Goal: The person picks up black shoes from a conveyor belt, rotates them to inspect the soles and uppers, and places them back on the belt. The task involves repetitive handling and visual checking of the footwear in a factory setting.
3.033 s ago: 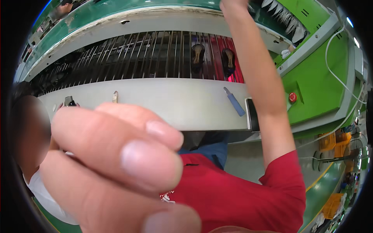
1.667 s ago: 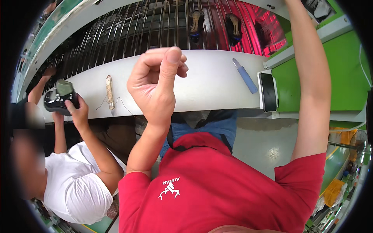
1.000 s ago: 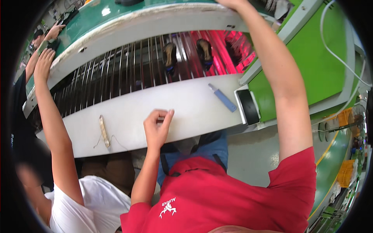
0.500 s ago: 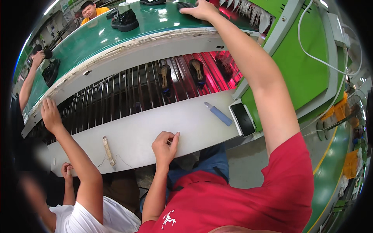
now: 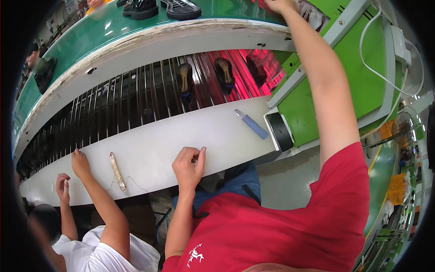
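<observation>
My left hand (image 5: 188, 167) is closed, resting over the front edge of the white worktop (image 5: 154, 145); its curled fingers hide whatever may be in them. My right hand (image 5: 283, 5) reaches far forward to the top edge of the picture, beside the red-lit mouth of the green machine (image 5: 358, 63). Its fingers are cut off there. Left of it, on the green belt (image 5: 102, 31), a black shoe (image 5: 182, 9) lies with its ridged sole showing. Another black shoe (image 5: 140, 8) stands upright beside it.
Below the belt, dark shoes, including one shoe (image 5: 185, 81) and another shoe (image 5: 224, 75), lie on metal rollers (image 5: 154, 90). The worktop holds a blue-handled knife (image 5: 251, 124), a wrapped tool (image 5: 117, 171) and a phone (image 5: 279, 131). A co-worker's hands (image 5: 80, 164) are at left.
My right hand has moved right, off a dark item on the belt. A shoe with its sole showing now lies left of it. The co-worker's raised hand has come down to the worktop.
</observation>
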A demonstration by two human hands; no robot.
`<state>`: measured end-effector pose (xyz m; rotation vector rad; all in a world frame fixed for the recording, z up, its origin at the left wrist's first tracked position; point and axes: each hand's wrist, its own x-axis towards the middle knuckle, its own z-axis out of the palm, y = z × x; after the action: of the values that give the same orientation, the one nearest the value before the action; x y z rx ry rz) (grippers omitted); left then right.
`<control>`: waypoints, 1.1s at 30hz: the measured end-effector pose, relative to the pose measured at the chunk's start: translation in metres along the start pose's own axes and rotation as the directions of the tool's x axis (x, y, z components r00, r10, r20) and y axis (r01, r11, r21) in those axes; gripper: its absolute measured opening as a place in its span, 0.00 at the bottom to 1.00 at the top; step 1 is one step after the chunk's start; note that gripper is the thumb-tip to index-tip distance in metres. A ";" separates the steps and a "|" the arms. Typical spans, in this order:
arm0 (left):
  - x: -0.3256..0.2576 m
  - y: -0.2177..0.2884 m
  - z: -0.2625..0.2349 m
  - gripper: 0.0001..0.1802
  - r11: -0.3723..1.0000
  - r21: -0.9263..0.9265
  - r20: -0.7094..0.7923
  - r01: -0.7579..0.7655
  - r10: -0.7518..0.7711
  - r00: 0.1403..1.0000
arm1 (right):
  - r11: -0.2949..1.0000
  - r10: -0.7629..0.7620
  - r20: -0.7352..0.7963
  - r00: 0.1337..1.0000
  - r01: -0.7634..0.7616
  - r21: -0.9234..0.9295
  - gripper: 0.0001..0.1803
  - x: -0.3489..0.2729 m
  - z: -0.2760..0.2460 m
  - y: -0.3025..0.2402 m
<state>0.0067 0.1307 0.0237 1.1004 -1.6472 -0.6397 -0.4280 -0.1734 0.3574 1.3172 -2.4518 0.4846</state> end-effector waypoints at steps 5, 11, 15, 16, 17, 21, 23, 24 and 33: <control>0.003 0.001 0.001 0.12 1.000 -0.024 0.021 -0.010 0.010 1.000 | 0.990 0.101 -0.212 0.972 -0.078 0.113 0.29 0.023 0.023 0.082; 0.004 0.002 -0.002 0.12 1.000 -0.028 0.029 0.013 -0.012 1.000 | 0.982 0.144 0.074 0.987 -0.133 -0.135 0.28 0.047 0.025 0.072; 0.004 0.003 -0.003 0.13 1.000 -0.017 0.008 -0.002 0.002 1.000 | 0.968 0.160 0.097 0.982 -0.136 -0.213 0.27 0.049 0.031 0.073; 0.005 0.002 -0.003 0.13 1.000 -0.003 0.009 -0.005 0.005 1.000 | 0.964 0.165 0.093 0.982 -0.141 -0.225 0.27 0.050 0.030 0.072; 0.005 0.003 -0.003 0.13 1.000 0.011 0.009 -0.008 0.007 1.000 | 0.962 0.171 0.088 0.981 -0.147 -0.232 0.26 0.051 0.030 0.070; 0.004 0.006 -0.002 0.13 0.999 0.029 0.006 -0.023 0.022 1.000 | 0.975 0.214 -0.026 0.976 -0.212 0.061 0.26 0.060 0.036 0.066; 0.004 0.008 0.000 0.13 0.999 0.025 0.026 -0.025 0.024 0.999 | 0.766 0.259 -0.120 0.958 -0.128 0.630 0.20 0.071 0.047 0.067; 0.005 0.008 0.001 0.13 0.999 0.024 0.037 -0.029 0.028 0.999 | 0.549 0.298 -0.158 0.941 -0.034 0.835 0.17 0.074 0.049 0.063; 0.003 0.003 0.000 0.12 0.998 -0.059 0.035 0.026 -0.024 0.999 | -0.501 -0.281 0.016 0.959 -0.161 0.850 0.16 -0.083 -0.023 0.008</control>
<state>0.0055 0.1294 0.0276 1.0738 -1.6357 -0.7228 -0.3883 -0.0980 0.3408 1.9166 -1.1444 3.3319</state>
